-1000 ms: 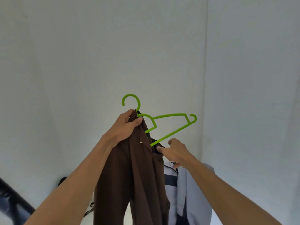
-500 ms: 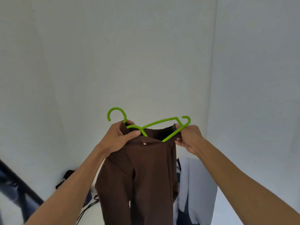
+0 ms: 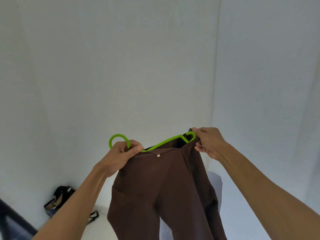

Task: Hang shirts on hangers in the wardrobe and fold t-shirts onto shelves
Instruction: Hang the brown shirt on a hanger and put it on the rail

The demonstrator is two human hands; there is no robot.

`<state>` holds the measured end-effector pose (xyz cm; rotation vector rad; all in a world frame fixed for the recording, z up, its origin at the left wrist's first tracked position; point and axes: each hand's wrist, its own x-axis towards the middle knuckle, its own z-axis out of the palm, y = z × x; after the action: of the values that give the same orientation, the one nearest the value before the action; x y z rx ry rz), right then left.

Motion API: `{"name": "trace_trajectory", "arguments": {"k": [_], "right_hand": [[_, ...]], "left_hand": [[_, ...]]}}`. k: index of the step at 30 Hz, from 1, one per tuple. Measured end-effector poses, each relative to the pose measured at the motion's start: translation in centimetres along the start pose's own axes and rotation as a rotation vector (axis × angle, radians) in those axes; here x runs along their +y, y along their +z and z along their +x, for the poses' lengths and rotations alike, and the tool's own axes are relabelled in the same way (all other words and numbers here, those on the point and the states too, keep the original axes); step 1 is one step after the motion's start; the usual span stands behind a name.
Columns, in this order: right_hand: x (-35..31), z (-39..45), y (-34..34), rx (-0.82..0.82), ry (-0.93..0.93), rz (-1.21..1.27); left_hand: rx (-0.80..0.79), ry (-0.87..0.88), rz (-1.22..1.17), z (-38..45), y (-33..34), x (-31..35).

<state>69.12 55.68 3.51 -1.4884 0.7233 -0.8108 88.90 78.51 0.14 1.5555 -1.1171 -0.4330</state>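
Observation:
A brown shirt point(image 3: 161, 186) hangs from a bright green hanger point(image 3: 166, 141) held up in front of a pale wall. My left hand point(image 3: 123, 155) grips the hanger's neck below the hook together with the shirt's collar. My right hand point(image 3: 208, 142) pinches the shirt's shoulder over the hanger's right end. The hanger's left arm is hidden inside the fabric. A small pale button shows near the collar.
A light blue garment point(image 3: 215, 191) lies behind the brown shirt at the lower right. A black bag point(image 3: 59, 199) with straps sits on the white floor at the lower left. A dark rail point(image 3: 12, 220) crosses the bottom left corner. Pale walls meet in a corner at the right.
My right hand moved from the shirt's front up to the hanger's right end, drawing the shoulder over it. The shirt now spreads wide across the hanger, which has lowered and levelled.

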Motion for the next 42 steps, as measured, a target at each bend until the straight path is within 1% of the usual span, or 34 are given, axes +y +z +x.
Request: {"name": "trace_trajectory", "arguments": {"k": [1,3,5,6,7,8,9,10,11,12,14,15,18,19,22,26,31,33,35,37,38,40,42], "right_hand": [[0.0,-0.1,-0.2,0.002,-0.012,-0.039],[0.1,-0.2,-0.4,0.023,-0.094,-0.214],[0.0,-0.7,0.1,0.061,-0.255,-0.475],[-0.1,-1.1,0.4,0.070,-0.343,-0.598],[-0.5,-1.5,0.9,0.040,-0.416,-0.685],[-0.8,-1.9,1.5,-0.031,-0.468,-0.720],[-1.3,-2.3,2.0,-0.141,-0.474,-0.694],[-1.8,-2.7,2.5,-0.261,-0.429,-0.633],[-2.3,-3.0,2.7,-0.326,-0.388,-0.579],[-2.5,-2.7,2.6,-0.325,-0.393,-0.559],[-2.1,-1.5,1.2,-0.244,-0.472,-0.658],[-1.5,-0.9,0.3,-0.257,-0.470,-0.738],[1.2,-0.4,-1.3,-0.406,-0.424,-0.948],[2.1,-0.4,-1.3,-0.420,-0.451,-0.956],[3.5,-0.4,-0.4,-0.385,-0.576,-0.881],[2.7,-1.0,1.9,-0.373,-0.683,-0.834],[1.6,-1.2,4.8,-0.416,-0.659,-0.898],[1.0,-1.0,4.3,-0.366,-0.680,-0.853],[0.3,-0.7,2.8,-0.271,-0.702,-0.795],[-0.4,-0.3,0.8,-0.216,-0.645,-0.737],[-0.6,-0.1,-0.2,-0.205,-0.605,-0.720],[-0.8,0.2,-1.7,-0.201,-0.558,-0.696],[-1.0,0.3,-2.5,-0.205,-0.541,-0.697]], "left_hand": [[-0.002,0.007,0.049,0.3,-0.1,-0.2],[0.014,0.043,0.227,0.9,0.0,-0.2],[0.031,0.078,0.380,1.6,0.6,-0.2],[0.036,0.089,0.410,1.9,1.1,0.0],[0.047,0.107,0.422,2.2,1.6,0.2],[0.070,0.135,0.419,2.5,2.2,0.6],[0.103,0.169,0.404,2.9,2.7,1.0],[0.143,0.198,0.380,3.2,3.1,1.4],[0.179,0.221,0.355,3.5,3.3,1.8],[0.208,0.231,0.339,3.8,3.3,2.2],[0.241,0.229,0.324,4.0,2.6,2.4],[0.251,0.219,0.313,3.9,2.1,2.3],[0.254,0.194,0.294,3.6,0.8,2.0],[0.248,0.187,0.295,3.5,0.6,2.0],[0.265,0.154,0.293,3.2,0.4,2.0],[0.289,0.138,0.287,3.1,0.4,2.4],[0.231,0.146,0.249,3.4,1.1,2.8],[0.188,0.156,0.245,3.4,0.5,2.5],[0.165,0.153,0.373,3.2,-0.9,1.6],[0.172,0.102,0.551,2.3,-2.5,-0.1],[0.167,0.082,0.599,1.8,-3.0,-0.9],[0.131,0.081,0.617,1.1,-3.6,-1.9],[0.114,0.112,0.585,1.1,-3.2,-2.0]]}}
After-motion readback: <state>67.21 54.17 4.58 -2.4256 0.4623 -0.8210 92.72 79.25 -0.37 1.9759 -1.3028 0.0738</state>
